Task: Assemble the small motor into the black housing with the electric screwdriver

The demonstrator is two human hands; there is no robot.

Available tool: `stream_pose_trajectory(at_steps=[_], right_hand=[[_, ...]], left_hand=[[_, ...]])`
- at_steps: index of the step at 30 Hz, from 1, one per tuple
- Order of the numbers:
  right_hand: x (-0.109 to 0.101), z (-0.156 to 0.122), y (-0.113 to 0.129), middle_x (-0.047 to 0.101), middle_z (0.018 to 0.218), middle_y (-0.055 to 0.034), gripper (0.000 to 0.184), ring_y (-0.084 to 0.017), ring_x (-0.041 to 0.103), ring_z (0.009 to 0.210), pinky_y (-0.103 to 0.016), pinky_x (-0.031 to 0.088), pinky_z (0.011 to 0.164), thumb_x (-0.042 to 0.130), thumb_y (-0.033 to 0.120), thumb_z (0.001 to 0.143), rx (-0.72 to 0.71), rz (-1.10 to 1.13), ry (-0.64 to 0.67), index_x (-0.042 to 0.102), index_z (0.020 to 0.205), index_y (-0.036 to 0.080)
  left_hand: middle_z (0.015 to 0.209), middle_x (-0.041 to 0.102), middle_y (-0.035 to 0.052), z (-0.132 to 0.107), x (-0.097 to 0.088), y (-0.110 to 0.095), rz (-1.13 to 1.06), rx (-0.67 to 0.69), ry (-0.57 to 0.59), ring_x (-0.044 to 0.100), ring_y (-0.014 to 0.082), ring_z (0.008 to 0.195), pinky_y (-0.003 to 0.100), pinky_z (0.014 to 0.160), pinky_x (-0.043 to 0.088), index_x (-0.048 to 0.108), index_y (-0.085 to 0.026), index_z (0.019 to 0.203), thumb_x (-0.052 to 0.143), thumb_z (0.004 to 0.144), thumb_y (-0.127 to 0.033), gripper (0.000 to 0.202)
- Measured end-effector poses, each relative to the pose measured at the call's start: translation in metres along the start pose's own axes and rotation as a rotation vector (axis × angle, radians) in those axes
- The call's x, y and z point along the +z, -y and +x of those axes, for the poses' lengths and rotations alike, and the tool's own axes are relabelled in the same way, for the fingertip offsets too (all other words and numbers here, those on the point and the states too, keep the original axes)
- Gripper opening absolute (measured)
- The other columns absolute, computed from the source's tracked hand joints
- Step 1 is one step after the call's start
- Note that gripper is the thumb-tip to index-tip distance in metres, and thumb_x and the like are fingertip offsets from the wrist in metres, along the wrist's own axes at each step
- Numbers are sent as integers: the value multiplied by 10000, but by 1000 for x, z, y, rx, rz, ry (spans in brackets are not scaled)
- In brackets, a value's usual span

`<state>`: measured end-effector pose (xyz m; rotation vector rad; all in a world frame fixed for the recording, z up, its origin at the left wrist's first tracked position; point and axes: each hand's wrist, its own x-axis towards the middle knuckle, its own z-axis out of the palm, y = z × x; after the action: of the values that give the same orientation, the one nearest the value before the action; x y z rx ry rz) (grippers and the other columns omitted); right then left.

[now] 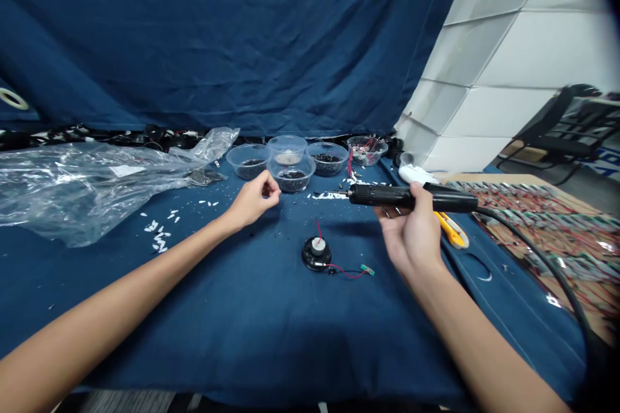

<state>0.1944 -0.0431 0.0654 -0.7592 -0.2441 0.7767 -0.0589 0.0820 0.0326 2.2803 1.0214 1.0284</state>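
My right hand is wrapped round a black corded power screwdriver, held level with its tip pointing left. My left hand hovers beside a clear bowl of small black parts, fingertips pinched together; what they pinch, if anything, is too small to make out. A small round black speaker with red wires and a tiny green board lies on the blue cloth between my hands.
More clear bowls and one with red wires stand at the back. A crumpled plastic bag lies left, white scraps near it. A yellow cutter and a box of wired parts sit right.
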Motion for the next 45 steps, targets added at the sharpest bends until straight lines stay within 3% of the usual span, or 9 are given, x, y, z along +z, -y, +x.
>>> stream_pose_trajectory(at_steps=[3, 6, 11, 17, 22, 27, 31, 38, 45], right_hand=[[1, -1, 0, 576, 811, 5, 192, -149, 607, 791, -338, 578, 725, 657, 285, 775, -3, -1, -3, 532, 874, 176], [1, -2, 0, 582, 851, 4, 223, -149, 607, 824, -327, 571, 727, 683, 290, 755, -2, -9, -28, 531, 873, 177], [2, 0, 0, 579, 854, 14, 263, -126, 593, 800, -284, 562, 705, 726, 293, 726, 9, -2, -78, 544, 874, 173], [2, 4, 2, 590, 859, 16, 296, -123, 597, 800, -290, 562, 729, 754, 301, 715, 35, -9, -102, 556, 894, 172], [3, 6, 3, 592, 838, 23, 262, -118, 602, 783, -301, 565, 749, 728, 292, 736, 27, -12, -98, 544, 880, 175], [2, 5, 3, 588, 811, 30, 237, -121, 606, 765, -292, 570, 719, 716, 275, 743, 24, -15, -82, 537, 868, 180], [2, 3, 5, 596, 833, 23, 232, -122, 610, 779, -285, 565, 722, 701, 286, 760, 32, -13, -69, 531, 875, 179], [1, -5, 9, 603, 857, 7, 200, -137, 607, 829, -312, 569, 768, 669, 292, 784, 22, 26, 11, 531, 878, 181], [3, -20, 7, 592, 800, -5, 84, -147, 621, 789, -315, 585, 761, 609, 258, 831, 43, 15, 90, 544, 827, 204]], left_hand=[[840, 621, 12, 42, -9, -5, 86, 34, -104, 556, 113, 722, 228, 671, 432, 493, -181, 836, 552, 820, -228, 77], [875, 653, 26, 106, -12, 1, 284, -47, -151, 592, 126, 773, 225, 693, 440, 536, -168, 888, 548, 833, -211, 71], [779, 661, 40, 198, -5, 40, 397, -168, 17, 626, 159, 765, 281, 745, 480, 612, -123, 767, 640, 806, -153, 57], [777, 665, 15, 232, 1, 85, 455, -267, 252, 648, 146, 776, 325, 780, 524, 640, -119, 774, 642, 880, -300, 210], [690, 681, 18, 235, 1, 94, 421, -252, 252, 645, 151, 710, 304, 757, 503, 664, -129, 698, 699, 788, -208, 125], [665, 687, 53, 227, 0, 76, 355, -191, 79, 622, 176, 668, 262, 687, 457, 640, -150, 597, 674, 659, -83, 98], [817, 704, 55, 200, -9, 46, 278, -114, -114, 615, 157, 731, 239, 690, 451, 628, -155, 795, 620, 738, -157, 58], [813, 663, 27, 93, -16, -20, 0, 65, -212, 597, 126, 727, 235, 683, 455, 581, -149, 818, 641, 804, -274, 139], [865, 665, 34, -5, -4, -72, -260, -48, -102, 611, 139, 756, 260, 703, 496, 662, -175, 988, 640, 837, -315, 208]])
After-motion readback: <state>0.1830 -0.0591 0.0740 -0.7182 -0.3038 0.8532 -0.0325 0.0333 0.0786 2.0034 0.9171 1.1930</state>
